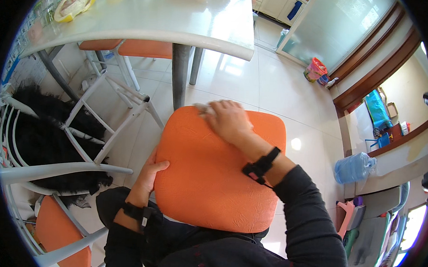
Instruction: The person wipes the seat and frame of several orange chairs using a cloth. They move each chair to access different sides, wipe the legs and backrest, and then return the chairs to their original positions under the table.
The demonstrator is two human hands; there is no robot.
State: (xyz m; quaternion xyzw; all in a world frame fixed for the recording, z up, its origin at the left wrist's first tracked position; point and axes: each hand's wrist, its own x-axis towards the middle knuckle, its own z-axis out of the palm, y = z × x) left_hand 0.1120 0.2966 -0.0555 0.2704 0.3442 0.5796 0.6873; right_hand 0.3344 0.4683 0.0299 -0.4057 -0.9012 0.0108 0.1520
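Observation:
An orange padded chair seat (215, 176) with a creased, leather-like surface lies before me, close to my lap. At its left edge my left hand (151, 173) grips the rim, the thumb on top and the fingers hidden below. My right hand (227, 119) rests palm down near the seat's far edge, slightly blurred, on a crumpled pale cloth (203, 109). Most of the cloth is hidden under the fingers. Both wrists carry black straps with small devices.
A glossy white table (151, 19) stands ahead, with a cut pomelo (76, 5) on it. White metal stool legs (107, 118), a black furry cover (56, 144) and another orange seat (61, 230) are at left. A water jug (354, 168) and a pink floral bin (315, 70) stand at right.

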